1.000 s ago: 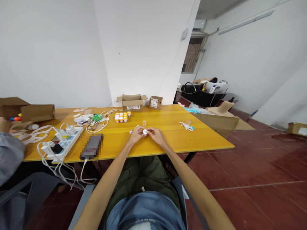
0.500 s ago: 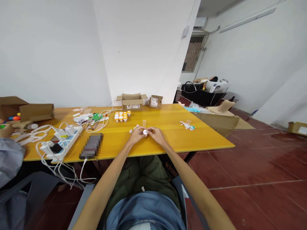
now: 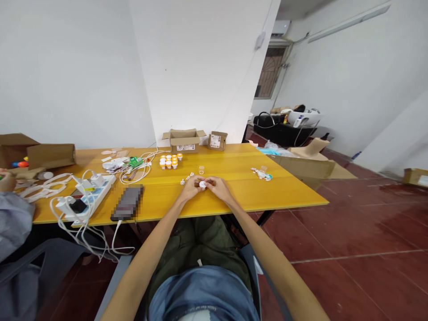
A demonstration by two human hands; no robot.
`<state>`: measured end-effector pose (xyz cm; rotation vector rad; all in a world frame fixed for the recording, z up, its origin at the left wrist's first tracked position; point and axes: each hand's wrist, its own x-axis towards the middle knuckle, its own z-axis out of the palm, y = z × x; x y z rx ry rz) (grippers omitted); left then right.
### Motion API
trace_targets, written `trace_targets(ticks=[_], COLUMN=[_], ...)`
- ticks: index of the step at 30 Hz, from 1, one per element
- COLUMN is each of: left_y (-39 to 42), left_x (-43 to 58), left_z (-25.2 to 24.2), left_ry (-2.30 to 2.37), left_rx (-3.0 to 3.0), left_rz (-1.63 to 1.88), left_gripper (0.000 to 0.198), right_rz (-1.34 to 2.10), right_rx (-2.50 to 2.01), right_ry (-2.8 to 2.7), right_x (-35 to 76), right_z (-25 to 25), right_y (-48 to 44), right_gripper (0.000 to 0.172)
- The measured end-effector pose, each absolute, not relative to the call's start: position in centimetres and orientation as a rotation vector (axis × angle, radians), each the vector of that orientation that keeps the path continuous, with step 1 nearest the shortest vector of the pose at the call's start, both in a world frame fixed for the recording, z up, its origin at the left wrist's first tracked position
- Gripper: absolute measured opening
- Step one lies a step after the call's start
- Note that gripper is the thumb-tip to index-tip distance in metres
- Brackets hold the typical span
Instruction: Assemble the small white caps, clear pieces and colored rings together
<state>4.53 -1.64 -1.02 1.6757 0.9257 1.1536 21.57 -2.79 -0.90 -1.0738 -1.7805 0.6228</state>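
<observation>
My left hand [image 3: 191, 188] and my right hand [image 3: 216, 187] meet above the near part of the table, fingers closed. Between their fingertips is a small white round piece [image 3: 202, 184]; it is too small to name its kind. Just beyond my fingers a small clear plastic cup [image 3: 201, 170] stands on the table. Small white pieces with dark spots [image 3: 187, 179] lie close to my left fingers. Farther right is a little group of white and teal pieces [image 3: 262, 174] with a clear cup among them.
Several small white jars with orange-yellow lids [image 3: 169, 162] stand in rows at the back. Behind them are an open carton [image 3: 184, 145] and a smaller box [image 3: 217, 141]. A phone [image 3: 127, 203], a power strip [image 3: 96, 196] with cables, and another person's sleeve [image 3: 15, 218] are left.
Another person's hand has come into view at the far left edge. My hands stay in nearly the same place on the white piece, and the view shifts slightly.
</observation>
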Motion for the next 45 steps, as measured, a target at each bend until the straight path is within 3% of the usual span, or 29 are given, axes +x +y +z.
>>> trace_targets(ticks=[28, 45], left_y=[-1.98, -1.80], left_x=[4.58, 4.57], left_z=[-0.58, -0.93], left_ry=[1.131, 1.073], left_rx=[2.079, 2.176], left_rz=[1.182, 1.135], left_gripper=[0.012, 0.014], right_rz=[0.260, 0.132], right_rx=[-1.234, -1.157], right_ry=[-1.923, -2.021], right_x=[21.54, 21.56], right_z=[-1.02, -1.70], right_y=[-2.94, -2.56], right_gripper=[0.015, 0.018])
